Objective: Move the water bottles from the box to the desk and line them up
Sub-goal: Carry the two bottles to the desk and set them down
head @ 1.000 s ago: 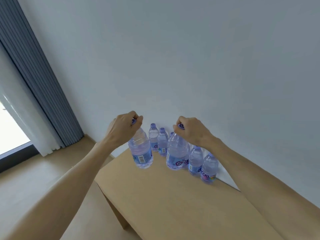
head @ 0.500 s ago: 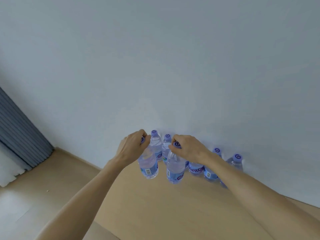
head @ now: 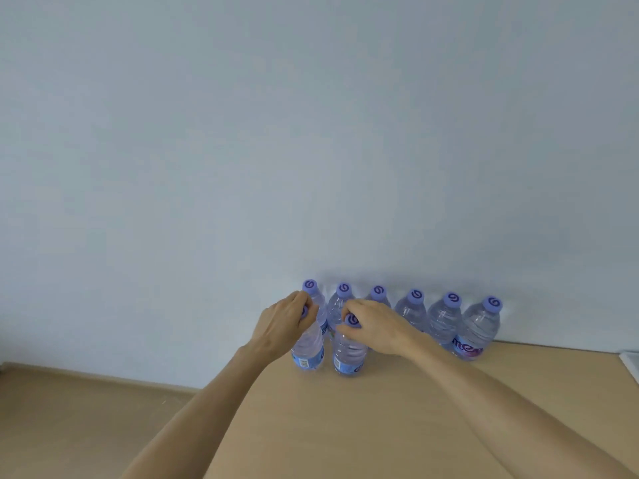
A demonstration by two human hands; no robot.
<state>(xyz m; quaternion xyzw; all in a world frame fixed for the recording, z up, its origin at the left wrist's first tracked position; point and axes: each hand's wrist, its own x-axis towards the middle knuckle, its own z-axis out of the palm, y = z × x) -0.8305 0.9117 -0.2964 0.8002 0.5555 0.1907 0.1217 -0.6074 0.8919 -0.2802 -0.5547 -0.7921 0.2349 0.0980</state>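
Note:
Several clear water bottles with purple caps stand in a row along the wall at the back of the wooden desk. In front of that row's left end stand two more bottles. My left hand grips the cap of the left front bottle. My right hand grips the cap of the right front bottle. Both bottles are upright with their bases at the desk surface. The box is out of view.
A pale wall rises directly behind the bottle row. The desk's left edge runs diagonally below my left forearm, with wooden floor beyond it. A white object shows at the far right edge.
The view swung right, away from the curtain. Both hands carried their bottles forward and down, so they now stand on the desk in front of the back row.

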